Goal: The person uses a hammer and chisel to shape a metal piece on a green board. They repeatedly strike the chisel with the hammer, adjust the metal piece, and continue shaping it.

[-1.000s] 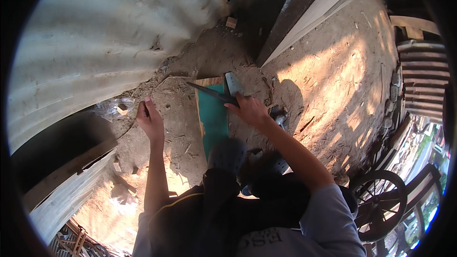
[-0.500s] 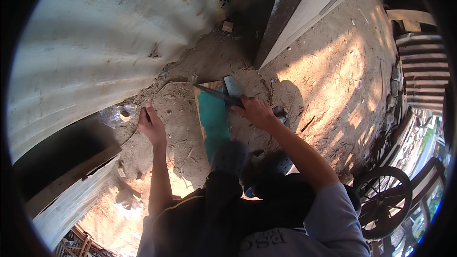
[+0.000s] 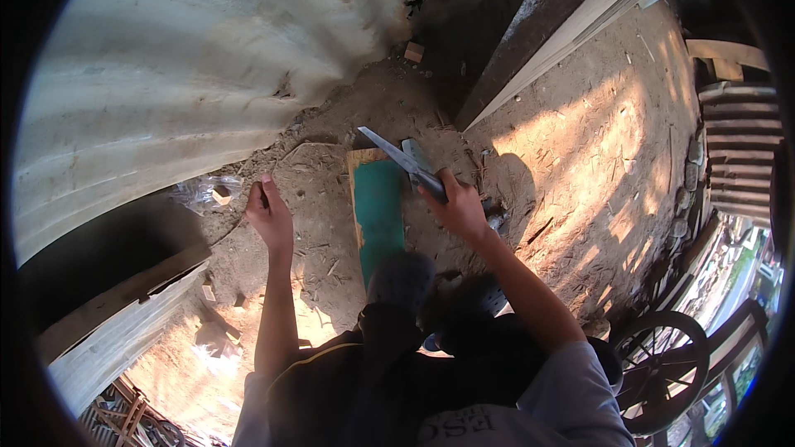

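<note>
My right hand (image 3: pixel 457 209) grips a handsaw (image 3: pixel 393 151) by its dark handle. The tapered, pale blade slants up and left over the far end of a green-painted wooden board (image 3: pixel 379 207). Bare brown wood shows along the board's far end and left edge, and my shoe (image 3: pixel 402 277) covers its near end. To the left of the board, my left hand (image 3: pixel 269 213) is held up in a closed fist; what it holds, if anything, is hidden. A flat grey piece (image 3: pixel 411 149) lies by the board's far right corner, partly behind the saw.
Bent metal sheeting (image 3: pixel 190 58) stands along the far left. A dark-edged upright panel (image 3: pixel 538 41) rises at the far right of the board. Small wood blocks (image 3: pixel 414 52) and clear plastic (image 3: pixel 203 192) lie on the dirt ground. A spoked wheel (image 3: pixel 662 368) stands at lower right.
The handsaw has swung to a steeper slant, its blade now catching light, with my right hand slightly lower and to the right. My left fist stays beside the board.
</note>
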Motion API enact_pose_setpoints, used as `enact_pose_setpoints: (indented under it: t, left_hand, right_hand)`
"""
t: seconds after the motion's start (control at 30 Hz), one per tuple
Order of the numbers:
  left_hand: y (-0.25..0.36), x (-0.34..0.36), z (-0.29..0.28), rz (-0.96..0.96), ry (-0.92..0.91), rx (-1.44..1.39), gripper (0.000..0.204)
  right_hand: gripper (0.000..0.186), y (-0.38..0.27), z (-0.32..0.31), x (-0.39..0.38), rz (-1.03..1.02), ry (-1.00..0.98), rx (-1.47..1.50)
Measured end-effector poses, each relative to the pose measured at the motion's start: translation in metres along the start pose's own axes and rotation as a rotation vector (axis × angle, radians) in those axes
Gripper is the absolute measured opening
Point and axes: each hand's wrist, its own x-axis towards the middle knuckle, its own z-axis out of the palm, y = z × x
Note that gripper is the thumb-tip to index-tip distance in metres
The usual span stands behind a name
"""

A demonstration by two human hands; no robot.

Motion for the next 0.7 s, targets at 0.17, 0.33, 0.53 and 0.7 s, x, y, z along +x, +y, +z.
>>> enact_pose_setpoints:
  t: [0.17,0.33,0.53,0.7]
  left_hand:
    - [0.004,0.006,0.004,0.031,-0.011,-0.013,0.044]
    - [0.002,0.0,-0.001,-0.016,-0.026,-0.015,0.045]
    - [-0.002,0.005,0.005,0.032,-0.021,-0.016,0.047]
    - [0.001,0.003,0.006,0.043,-0.017,0.047,0.046]
  right_hand:
    - [0.031,0.01,-0.01,0.008,0.071,-0.236,-0.266]
    - [0.032,-0.016,-0.009,-0.001,-0.018,-0.028,0.0]
    - [0.043,-0.016,-0.016,0.002,-0.278,0.01,-0.087]
    - [0.04,0.008,-0.013,-0.003,-0.181,-0.294,-0.524]
